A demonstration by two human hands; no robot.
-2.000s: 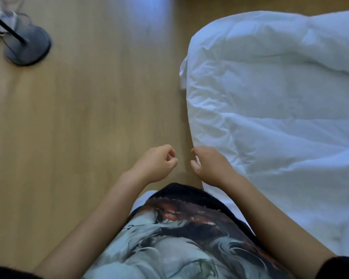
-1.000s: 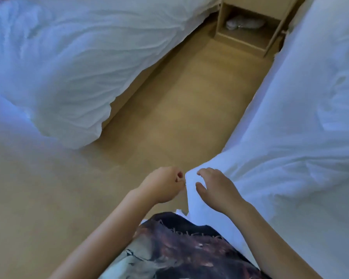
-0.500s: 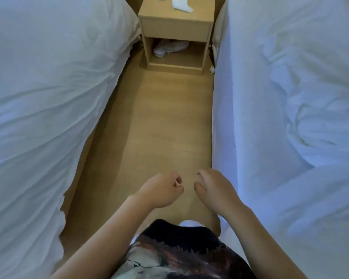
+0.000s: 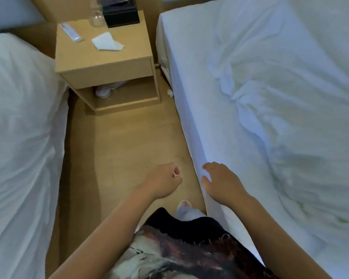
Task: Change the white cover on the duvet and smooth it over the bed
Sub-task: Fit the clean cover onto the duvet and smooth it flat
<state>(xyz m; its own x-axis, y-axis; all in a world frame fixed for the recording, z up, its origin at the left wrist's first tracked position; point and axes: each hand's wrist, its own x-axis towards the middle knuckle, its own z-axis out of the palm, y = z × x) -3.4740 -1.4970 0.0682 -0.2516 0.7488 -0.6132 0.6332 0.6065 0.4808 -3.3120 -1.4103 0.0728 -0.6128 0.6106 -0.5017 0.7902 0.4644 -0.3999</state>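
Note:
A white duvet [image 4: 280,121] lies rumpled, with deep creases, across the bed on my right. That bed's white sheet [image 4: 187,81] hangs down its side along the aisle. My right hand [image 4: 222,182] is at the sheet's edge, fingers relaxed and slightly curved, holding nothing. My left hand [image 4: 161,181] hovers over the wooden floor with its fingers curled into a loose fist, and nothing shows in it. On my left, a second bed [image 4: 18,127] is covered in white bedding.
A light wooden nightstand [image 4: 103,63] stands at the aisle's far end with a remote [image 4: 71,32], a white tissue [image 4: 106,44], a black box [image 4: 121,16] and a glass [image 4: 97,17] on top. White slippers [image 4: 105,90] sit in its shelf. A crumpled tissue [image 4: 170,93] lies on the floor.
The view swung from the bed's foot into the aisle between the two beds and moved nearer the nightstand. My right hand now reaches the right bed's edge; my left hand stays curled.

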